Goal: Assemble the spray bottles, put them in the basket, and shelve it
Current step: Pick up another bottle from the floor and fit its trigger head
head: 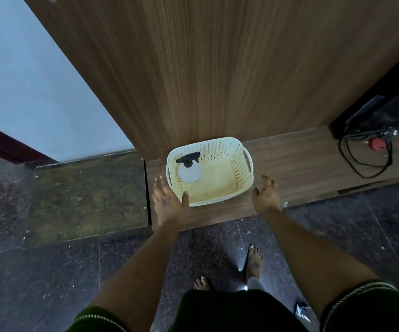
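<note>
A cream perforated plastic basket point(240, 164) with side handle slots stands on a low wooden ledge point(296, 159), against a tall wooden panel. One spray bottle point(188, 172) stands in its left part, a white body with a black trigger head. My left hand point(168, 200) is open at the basket's near left corner, thumb against the rim. My right hand point(266, 195) is open just off the near right corner, fingers slightly curled, holding nothing.
The wooden panel point(217, 68) rises right behind the basket. A black cable and a red round object point(376, 143) lie on the ledge at right. A glass-topped slab point(85, 195) adjoins the ledge at left. Dark stone floor point(50, 283) and my bare feet lie below.
</note>
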Action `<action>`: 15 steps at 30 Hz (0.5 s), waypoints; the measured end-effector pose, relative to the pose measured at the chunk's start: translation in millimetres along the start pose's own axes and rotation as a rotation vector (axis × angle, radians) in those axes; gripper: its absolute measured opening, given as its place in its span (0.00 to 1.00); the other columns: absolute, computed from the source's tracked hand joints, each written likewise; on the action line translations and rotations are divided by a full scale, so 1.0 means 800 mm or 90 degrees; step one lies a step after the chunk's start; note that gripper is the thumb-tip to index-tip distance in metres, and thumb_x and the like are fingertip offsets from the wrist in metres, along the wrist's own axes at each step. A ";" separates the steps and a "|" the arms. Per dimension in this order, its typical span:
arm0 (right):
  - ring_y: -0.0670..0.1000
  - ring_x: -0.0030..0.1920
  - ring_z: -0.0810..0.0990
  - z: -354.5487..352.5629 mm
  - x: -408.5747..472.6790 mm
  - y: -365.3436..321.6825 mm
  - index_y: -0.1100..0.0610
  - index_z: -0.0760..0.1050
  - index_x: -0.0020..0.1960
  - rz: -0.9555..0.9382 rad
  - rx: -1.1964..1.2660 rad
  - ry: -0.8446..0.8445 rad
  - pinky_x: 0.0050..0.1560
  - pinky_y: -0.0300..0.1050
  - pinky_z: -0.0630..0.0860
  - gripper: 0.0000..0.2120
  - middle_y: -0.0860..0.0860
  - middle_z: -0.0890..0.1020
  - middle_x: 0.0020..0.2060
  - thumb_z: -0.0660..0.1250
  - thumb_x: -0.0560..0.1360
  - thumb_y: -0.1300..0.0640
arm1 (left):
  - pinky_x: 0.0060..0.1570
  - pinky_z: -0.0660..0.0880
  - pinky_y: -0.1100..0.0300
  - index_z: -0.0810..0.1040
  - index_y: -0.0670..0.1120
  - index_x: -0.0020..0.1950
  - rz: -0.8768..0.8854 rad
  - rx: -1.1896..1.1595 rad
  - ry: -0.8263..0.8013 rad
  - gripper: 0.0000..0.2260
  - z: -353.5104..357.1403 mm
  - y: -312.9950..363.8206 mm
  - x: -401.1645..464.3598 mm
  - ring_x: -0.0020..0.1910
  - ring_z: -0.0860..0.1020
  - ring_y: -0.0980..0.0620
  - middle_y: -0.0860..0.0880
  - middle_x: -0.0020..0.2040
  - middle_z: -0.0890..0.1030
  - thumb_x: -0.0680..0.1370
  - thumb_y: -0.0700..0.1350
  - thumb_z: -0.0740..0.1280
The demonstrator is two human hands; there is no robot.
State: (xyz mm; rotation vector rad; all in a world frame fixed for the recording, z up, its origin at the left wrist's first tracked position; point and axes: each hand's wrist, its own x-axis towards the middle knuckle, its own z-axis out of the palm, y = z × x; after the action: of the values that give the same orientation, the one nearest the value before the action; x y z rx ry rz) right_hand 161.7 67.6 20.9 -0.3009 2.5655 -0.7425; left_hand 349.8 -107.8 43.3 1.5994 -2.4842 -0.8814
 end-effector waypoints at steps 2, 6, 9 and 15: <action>0.64 0.58 0.76 0.003 -0.025 0.010 0.59 0.61 0.72 -0.002 0.011 0.000 0.60 0.58 0.75 0.25 0.62 0.68 0.66 0.62 0.77 0.56 | 0.69 0.62 0.43 0.49 0.41 0.78 0.012 0.007 -0.014 0.38 0.001 -0.002 -0.019 0.75 0.56 0.39 0.40 0.77 0.52 0.77 0.54 0.64; 0.64 0.63 0.71 0.009 -0.076 0.028 0.59 0.63 0.72 0.001 0.013 -0.013 0.63 0.58 0.72 0.25 0.62 0.66 0.67 0.62 0.77 0.58 | 0.69 0.62 0.43 0.49 0.41 0.78 0.031 0.024 -0.030 0.38 0.005 -0.018 -0.060 0.74 0.57 0.38 0.39 0.77 0.54 0.77 0.55 0.64; 0.63 0.67 0.66 0.015 -0.104 0.040 0.58 0.61 0.74 -0.016 -0.039 -0.049 0.64 0.57 0.72 0.25 0.61 0.64 0.69 0.61 0.78 0.58 | 0.67 0.64 0.42 0.49 0.41 0.78 0.018 0.032 -0.047 0.38 0.012 -0.036 -0.091 0.74 0.58 0.38 0.39 0.76 0.55 0.77 0.55 0.64; 0.63 0.65 0.66 0.025 -0.132 0.064 0.58 0.64 0.71 -0.070 -0.100 -0.100 0.61 0.56 0.73 0.22 0.61 0.66 0.68 0.61 0.78 0.57 | 0.65 0.66 0.41 0.50 0.41 0.78 -0.044 0.029 -0.061 0.37 0.032 -0.077 -0.165 0.72 0.60 0.37 0.39 0.75 0.57 0.77 0.54 0.64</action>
State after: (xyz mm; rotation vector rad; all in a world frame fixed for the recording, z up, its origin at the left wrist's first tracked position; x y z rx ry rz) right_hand 259.3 135.3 15.5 -0.5319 2.4778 -0.5322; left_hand 452.4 -3.1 24.6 1.7071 -2.5432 -0.9378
